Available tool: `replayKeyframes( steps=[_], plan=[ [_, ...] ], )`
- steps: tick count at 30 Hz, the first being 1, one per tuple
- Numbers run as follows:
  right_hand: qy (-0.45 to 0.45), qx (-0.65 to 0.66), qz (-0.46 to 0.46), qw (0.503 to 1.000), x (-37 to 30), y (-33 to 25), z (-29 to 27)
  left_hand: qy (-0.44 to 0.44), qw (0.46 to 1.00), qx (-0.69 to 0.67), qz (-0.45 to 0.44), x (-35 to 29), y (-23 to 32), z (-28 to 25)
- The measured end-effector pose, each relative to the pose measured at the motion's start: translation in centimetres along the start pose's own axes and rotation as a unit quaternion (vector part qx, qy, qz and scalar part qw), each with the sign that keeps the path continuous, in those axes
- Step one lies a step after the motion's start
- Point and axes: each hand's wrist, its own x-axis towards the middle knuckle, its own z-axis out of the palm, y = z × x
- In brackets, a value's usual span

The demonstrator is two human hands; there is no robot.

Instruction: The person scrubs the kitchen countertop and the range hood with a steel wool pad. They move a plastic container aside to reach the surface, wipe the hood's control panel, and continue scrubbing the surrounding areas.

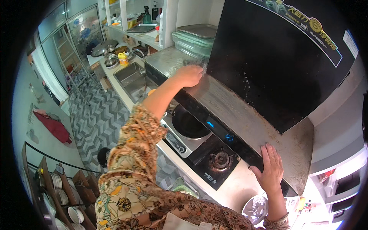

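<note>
My left hand [188, 76] reaches across to the far left end of the metal top of a range hood [234, 101]. Its fingers are closed around a grey wire scourer [198, 63], pressed to the metal; part of the scourer is hidden by the hand. Brownish grime and streaks mark the hood top, mostly along the base of the black panel [264, 57] rising behind it. Toward the near right end, my right hand [270, 168] lies flat on the hood's front edge, fingers spread and holding nothing.
Below the hood are a black pan [188, 122] on a cooker and a gas burner [221, 159]. Green-lidded containers [193, 43] stand beyond my left hand. A sink [133, 78] and a yellow bottle [122, 58] are farther left. A clear bowl [255, 209] sits below my right hand.
</note>
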Motion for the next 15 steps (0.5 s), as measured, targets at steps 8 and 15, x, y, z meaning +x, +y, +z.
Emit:
replayKeyframes(
  steps=[8, 15],
  plan=[
    [0.002, 0.019, 0.004, 1.0, 0.1, 0.1, 0.2, 0.055, 0.997, 0.025, -0.038, 2.2, -6.1, 0.0],
    [-0.004, 0.029, 0.035, 0.999, -1.0, 0.7, 0.1, -0.018, 0.975, 0.218, 0.044, -2.5, -11.6, -3.1]
  ],
)
